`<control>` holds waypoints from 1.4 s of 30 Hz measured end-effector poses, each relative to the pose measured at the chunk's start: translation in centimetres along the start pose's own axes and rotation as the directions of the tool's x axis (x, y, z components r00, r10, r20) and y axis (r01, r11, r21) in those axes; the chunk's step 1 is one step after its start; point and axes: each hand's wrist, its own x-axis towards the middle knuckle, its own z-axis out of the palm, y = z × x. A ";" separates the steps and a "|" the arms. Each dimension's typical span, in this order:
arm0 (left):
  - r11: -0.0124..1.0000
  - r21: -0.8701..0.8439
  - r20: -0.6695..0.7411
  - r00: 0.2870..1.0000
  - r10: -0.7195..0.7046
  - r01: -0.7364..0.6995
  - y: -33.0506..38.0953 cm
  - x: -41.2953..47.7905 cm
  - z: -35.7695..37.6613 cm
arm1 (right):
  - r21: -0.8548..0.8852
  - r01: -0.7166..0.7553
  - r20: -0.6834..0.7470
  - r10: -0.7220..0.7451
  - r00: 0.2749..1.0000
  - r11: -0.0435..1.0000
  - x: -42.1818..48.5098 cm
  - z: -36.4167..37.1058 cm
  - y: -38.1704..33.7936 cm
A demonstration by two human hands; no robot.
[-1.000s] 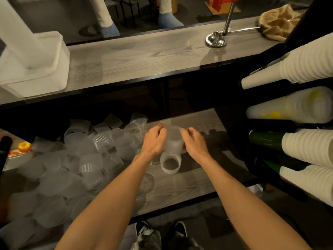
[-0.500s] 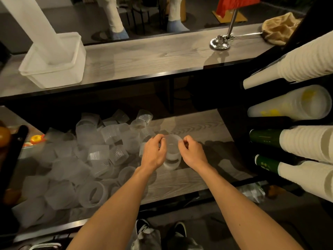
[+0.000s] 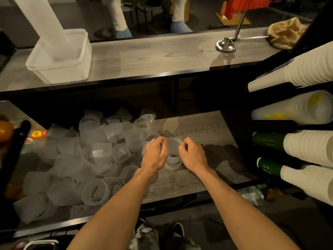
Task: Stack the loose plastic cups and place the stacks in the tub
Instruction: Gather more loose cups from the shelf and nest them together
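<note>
A frosted plastic cup (image 3: 172, 147) stands upright on the lower shelf, nested into another cup below it. My left hand (image 3: 155, 154) pinches its rim on the left and my right hand (image 3: 193, 154) pinches the rim on the right. A heap of loose clear cups (image 3: 86, 156) lies on the shelf to the left of my hands, most on their sides. The translucent tub (image 3: 59, 67) sits on the upper counter at the far left, with a tall stack of cups (image 3: 42, 24) leaning out of it.
Long stacks of white paper cups (image 3: 304, 69) lie in a black rack at the right. A metal stand base (image 3: 226, 45) and a tan cloth (image 3: 286, 32) rest on the counter. The lower shelf's wood (image 3: 203, 130) shows between the heap and the rack. An orange fruit (image 3: 5, 130) is at far left.
The upper cup has gone down into the lower one, so the pair is shorter. Both hands stay on the rim. The camera view has tilted up and shifted left.
</note>
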 end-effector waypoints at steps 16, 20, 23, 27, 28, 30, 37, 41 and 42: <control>0.947 0.277 0.255 0.937 -0.238 0.165 -0.3 1.5 -2.3 | -0.239 -0.124 0.357 0.205 0.911 0.963 1.5 2.0 -2.1; 0.919 0.295 0.060 0.955 -0.290 0.260 -1.3 3.2 -5.3 | -0.265 -0.087 0.187 0.140 0.972 0.960 2.8 2.6 -4.7; 0.888 0.345 0.045 0.940 -0.339 0.304 -2.8 3.9 -7.6 | -0.292 -0.046 0.155 0.095 0.983 0.955 4.1 3.7 -6.4; 0.826 0.424 0.090 0.890 -0.446 0.371 -4.5 4.9 -9.4 | -0.332 0.020 0.234 0.062 0.970 0.943 6.0 5.1 -7.6; 0.820 0.429 0.110 0.879 -0.463 0.378 -4.8 5.3 -9.6 | -0.344 0.032 0.244 0.056 0.968 0.938 6.5 5.4 -7.8; 0.840 0.401 0.151 0.878 -0.454 0.366 -5.3 5.9 -9.9 | -0.361 0.031 0.249 0.064 0.966 0.932 7.6 5.9 -8.4; 0.848 0.411 0.221 0.866 -0.449 0.334 -5.8 6.9 -9.6 | -0.364 0.070 0.292 0.042 0.956 0.929 9.9 7.2 -9.4; 0.818 0.438 0.180 0.856 -0.485 0.372 -5.8 7.6 -9.0 | -0.349 0.128 0.368 0.010 0.930 0.928 11.1 7.0 -8.6; 0.809 0.444 0.155 0.856 -0.493 0.385 -5.5 7.6 -8.9 | -0.340 0.135 0.394 0.011 0.919 0.931 11.3 6.9 -8.4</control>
